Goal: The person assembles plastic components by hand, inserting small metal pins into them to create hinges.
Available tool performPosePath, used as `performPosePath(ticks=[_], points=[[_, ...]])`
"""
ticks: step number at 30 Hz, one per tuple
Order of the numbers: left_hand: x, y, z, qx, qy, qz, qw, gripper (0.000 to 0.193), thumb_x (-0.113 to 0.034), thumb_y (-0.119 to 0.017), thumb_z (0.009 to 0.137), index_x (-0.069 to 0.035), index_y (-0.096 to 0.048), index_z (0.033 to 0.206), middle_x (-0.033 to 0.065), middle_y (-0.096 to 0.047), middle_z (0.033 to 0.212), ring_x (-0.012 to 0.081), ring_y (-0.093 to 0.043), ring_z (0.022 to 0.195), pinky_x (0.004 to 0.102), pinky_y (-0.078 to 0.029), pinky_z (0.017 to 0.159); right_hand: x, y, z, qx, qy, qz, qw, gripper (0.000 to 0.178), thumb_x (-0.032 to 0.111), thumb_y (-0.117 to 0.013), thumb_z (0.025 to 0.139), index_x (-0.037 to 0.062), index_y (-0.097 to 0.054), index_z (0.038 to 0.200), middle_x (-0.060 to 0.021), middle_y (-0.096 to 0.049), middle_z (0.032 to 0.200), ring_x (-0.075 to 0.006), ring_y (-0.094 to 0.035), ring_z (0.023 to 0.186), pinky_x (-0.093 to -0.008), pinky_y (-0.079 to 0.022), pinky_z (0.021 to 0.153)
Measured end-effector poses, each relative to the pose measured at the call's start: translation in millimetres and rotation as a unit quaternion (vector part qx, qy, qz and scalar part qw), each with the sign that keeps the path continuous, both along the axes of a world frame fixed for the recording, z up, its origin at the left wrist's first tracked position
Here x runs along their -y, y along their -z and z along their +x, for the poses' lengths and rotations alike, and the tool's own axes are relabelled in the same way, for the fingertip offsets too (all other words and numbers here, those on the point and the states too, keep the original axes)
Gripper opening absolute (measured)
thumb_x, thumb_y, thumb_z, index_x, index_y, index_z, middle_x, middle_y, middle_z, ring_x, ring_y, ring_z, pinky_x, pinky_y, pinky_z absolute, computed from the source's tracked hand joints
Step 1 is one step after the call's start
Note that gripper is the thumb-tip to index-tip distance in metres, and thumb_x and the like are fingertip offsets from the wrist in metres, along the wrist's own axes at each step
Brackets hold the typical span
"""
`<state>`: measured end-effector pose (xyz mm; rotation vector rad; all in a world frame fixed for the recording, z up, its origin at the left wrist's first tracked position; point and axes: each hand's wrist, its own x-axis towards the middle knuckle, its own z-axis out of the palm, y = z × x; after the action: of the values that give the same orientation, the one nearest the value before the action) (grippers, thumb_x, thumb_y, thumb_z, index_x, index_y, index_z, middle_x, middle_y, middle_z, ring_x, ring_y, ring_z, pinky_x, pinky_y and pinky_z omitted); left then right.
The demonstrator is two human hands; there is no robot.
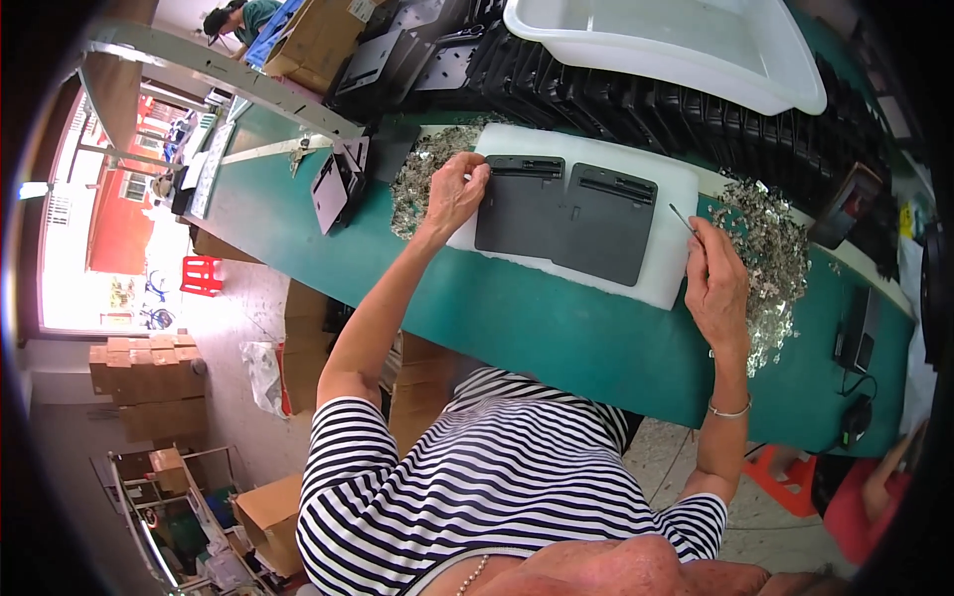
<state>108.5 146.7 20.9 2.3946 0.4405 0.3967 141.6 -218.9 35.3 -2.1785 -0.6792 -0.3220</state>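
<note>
Two dark grey plastic panels, a left one and a right one, lie side by side on a white foam pad. Each has a black slotted strip along its far edge. At the far left corner of the left panel, my left hand has its fingertips pinched together; what sits between them, if anything, is too small to see. My right hand is closed around a thin, dark-tipped metal tool, its tip over the pad's right side, apart from the panels.
Small shiny metal pieces are heaped on the right and left of the green table. Behind the pad stand a row of black plastic parts and a white tub. Other people are at far left and lower right.
</note>
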Motion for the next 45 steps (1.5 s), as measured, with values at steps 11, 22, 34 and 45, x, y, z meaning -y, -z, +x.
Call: performPosePath(ticks=[11,22,34,45], points=[[-3,14,0,0.012,-0.013,-0.038,0.999,0.03,-0.026,-0.063,0.087,0.0,-0.068,0.102,0.0133,-0.07,0.077,0.0247,-0.069,0.069,0.0346,-0.053,0.067,-135,-23,18,0.187,-0.145,-0.12,0.964,0.02,0.005,-0.06,0.079,0.0095,-0.063,0.098,-0.0059,-0.055,0.078,-0.0215,-0.06,0.076,-0.0347,-0.046,0.064],[-2,15,-2,0.013,-0.023,-0.073,0.997,0.03,-0.028,-0.065,0.087,-0.002,-0.069,0.102,0.0114,-0.071,0.077,0.024,-0.069,0.07,0.0357,-0.053,0.066,-195,18,40,0.268,-0.112,-0.187,0.938,0.006,0.011,-0.062,0.076,0.0101,-0.058,0.071,-0.0038,-0.056,0.077,-0.0179,-0.061,0.079,-0.0329,-0.043,0.063],[-10,24,0,0.021,-0.012,-0.098,0.995,0.029,-0.027,-0.066,0.086,-0.003,-0.069,0.099,0.0103,-0.069,0.072,0.0217,-0.067,0.066,0.0336,-0.051,0.063,-199,16,44,0.306,-0.118,-0.19,0.925,0.007,0.011,-0.063,0.075,0.0111,-0.059,0.07,-0.0023,-0.056,0.077,-0.0176,-0.059,0.078,-0.0333,-0.042,0.068],[-7,15,-1,-0.005,-0.007,-0.117,0.993,0.028,-0.021,-0.067,0.088,0.003,-0.067,0.103,0.0017,-0.064,0.073,0.007,-0.057,0.067,0.0237,-0.047,0.063,-199,19,45,0.311,-0.149,-0.17,0.923,0.007,0.01,-0.062,0.077,0.0079,-0.057,0.073,-0.0035,-0.054,0.078,-0.0203,-0.058,0.083,-0.0322,-0.045,0.066]])
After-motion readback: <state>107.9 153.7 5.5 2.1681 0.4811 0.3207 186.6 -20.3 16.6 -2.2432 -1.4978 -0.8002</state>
